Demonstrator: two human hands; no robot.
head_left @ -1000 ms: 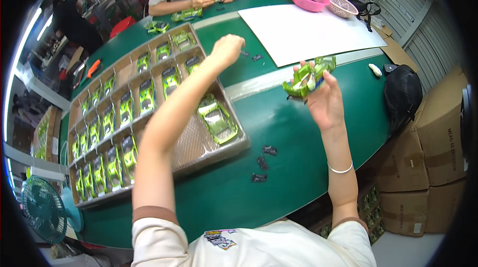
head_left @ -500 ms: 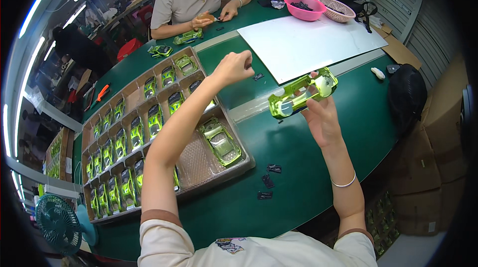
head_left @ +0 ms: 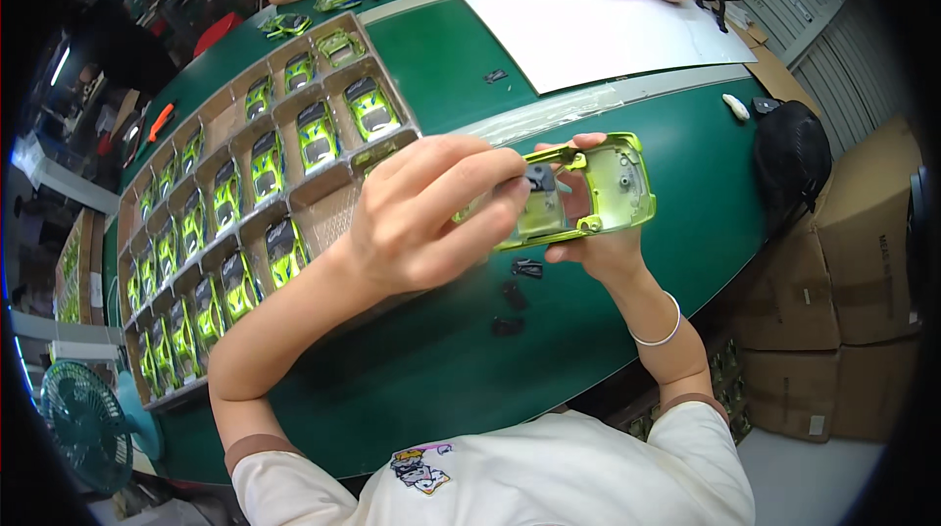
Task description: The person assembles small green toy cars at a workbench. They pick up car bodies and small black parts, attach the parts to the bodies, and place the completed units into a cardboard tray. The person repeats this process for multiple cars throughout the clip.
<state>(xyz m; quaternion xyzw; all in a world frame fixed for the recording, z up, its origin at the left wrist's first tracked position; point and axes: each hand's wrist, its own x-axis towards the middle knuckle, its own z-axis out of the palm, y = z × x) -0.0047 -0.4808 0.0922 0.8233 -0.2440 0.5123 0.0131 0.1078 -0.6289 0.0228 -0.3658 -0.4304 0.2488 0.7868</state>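
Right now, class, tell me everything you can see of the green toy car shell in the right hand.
The green toy car shell looks like shiny, partly translucent plastic: hollow, with a rounded right end, a central opening and small round posts inside. Its hollow inner side faces the camera, above the table. The right hand grips it from behind and below. The left hand, pinching a small dark piece at it, hides its left end.

A teal fan (head_left: 84, 420) stands at left, a black bag (head_left: 790, 158) near cardboard boxes (head_left: 784, 305) at right
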